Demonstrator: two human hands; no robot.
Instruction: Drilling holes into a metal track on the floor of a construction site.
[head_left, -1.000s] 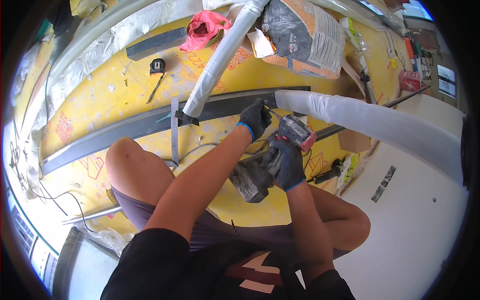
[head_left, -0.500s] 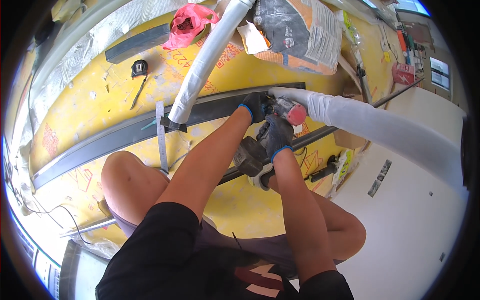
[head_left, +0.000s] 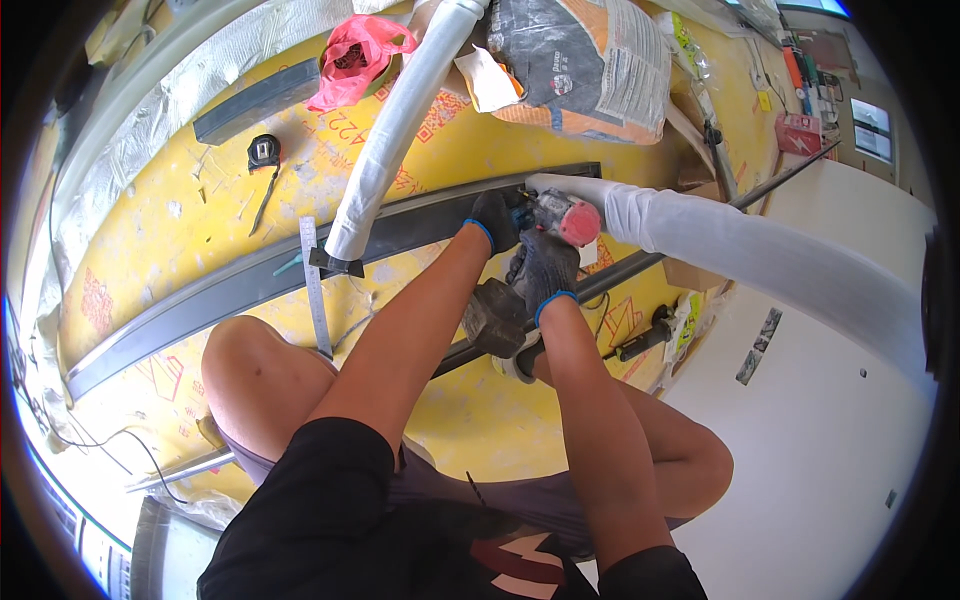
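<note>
My right hand point(head_left: 549, 268), in a dark glove with a blue cuff, is wrapped round the handle of a cordless drill point(head_left: 560, 216). The drill has a red round rear end, and its dark battery block point(head_left: 496, 318) juts out below the hand. My left hand point(head_left: 493, 222), gloved alike, is closed at the drill's front end, low over a long dark grey metal profile point(head_left: 405, 217). What its fingers pinch is hidden. Close by on the right lies the end of a white-wrapped tube point(head_left: 640, 215). Another white-wrapped tube point(head_left: 395, 140) with a black end piece stands left of my hands.
On the yellow board point(head_left: 230, 215) lie a tape measure point(head_left: 264, 152), loose screws and a steel ruler point(head_left: 314, 285). Behind are a pink plastic bag point(head_left: 362, 60) and a large sack point(head_left: 580, 70). A dark bar point(head_left: 625, 268) runs under my right arm. A black-handled tool point(head_left: 643, 340) lies right.
The whole view has shifted slightly, so most things sit a little further left. My hands and the drill keep about the same place at the profile.
</note>
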